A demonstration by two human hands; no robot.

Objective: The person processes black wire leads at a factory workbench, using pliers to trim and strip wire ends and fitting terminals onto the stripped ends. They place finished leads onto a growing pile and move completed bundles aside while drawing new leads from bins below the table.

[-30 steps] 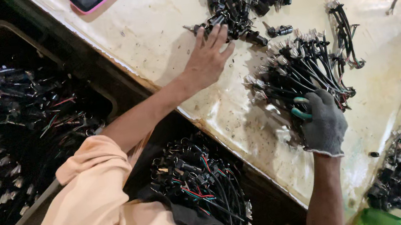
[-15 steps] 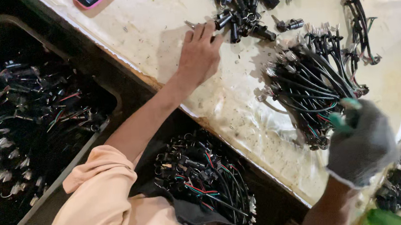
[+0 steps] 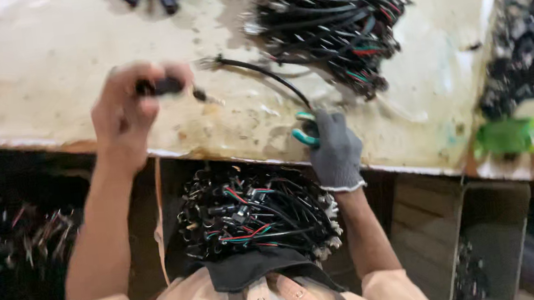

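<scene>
The left hand point(image 3: 127, 112), bare, is closed around a small black connector point(image 3: 164, 86) with a short metal tip poking out toward three o'clock; it hovers just over the stained cream counter point(image 3: 27, 69). The right hand point(image 3: 332, 151), in a grey knit glove with green fingertips, pinches the near end of a single black cable point(image 3: 265, 74) that arcs away toward ten o'clock, its far end lying on the counter just beside the connector's tip. At twelve o'clock from the gloved hand sits a big heap of black wired leads point(image 3: 332, 17) with red and green strands. A second bundle point(image 3: 254, 214) rests in the dark apron in the person's lap, at six o'clock from the counter's edge.

To my eye, the risk is tangling: the single cable runs close under the big heap, and a quick pull could drag neighbouring leads along. The lap bundle also sits loose and could slide off if the person shifts. The picture is blurred, so finger detail is uncertain.
</scene>
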